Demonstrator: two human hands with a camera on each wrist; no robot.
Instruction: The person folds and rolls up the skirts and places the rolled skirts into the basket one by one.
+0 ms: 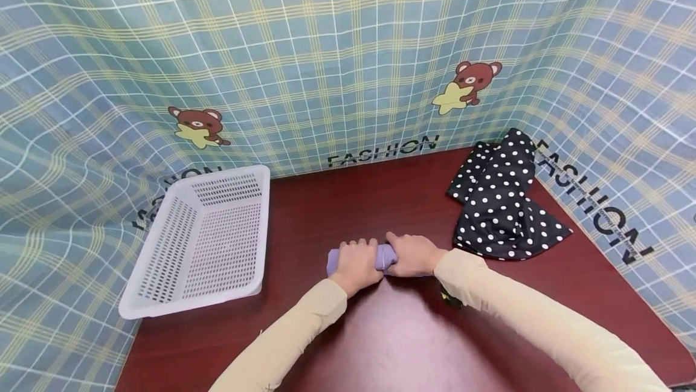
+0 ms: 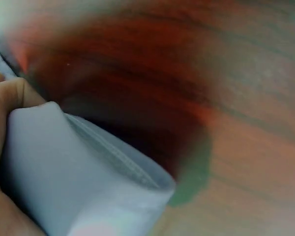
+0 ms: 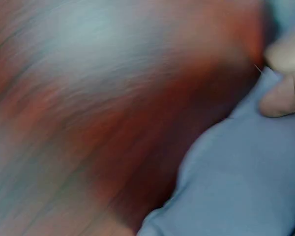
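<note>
Two hands, left (image 1: 356,264) and right (image 1: 411,254), grip a rolled lavender cloth (image 1: 385,255) on the dark red wooden surface (image 1: 380,331). A white perforated plastic basket (image 1: 202,241) lies left; a black white-dotted fabric (image 1: 502,202) lies right.

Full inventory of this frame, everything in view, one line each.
purple cloth: 1, lilac, rolled or folded, table centre, under both hands
basket: 1, white perforated plastic, table's left edge, nothing visible inside
polka-dot cloth: 1, black with white dots, crumpled, far right of table
table: 1, dark red wood
backdrop: 1, blue-yellow plaid with bears and FASHION print, around the table
left hand: 1, grips the purple cloth's left end
right hand: 1, grips its right end
sleeves: 2, beige
</note>
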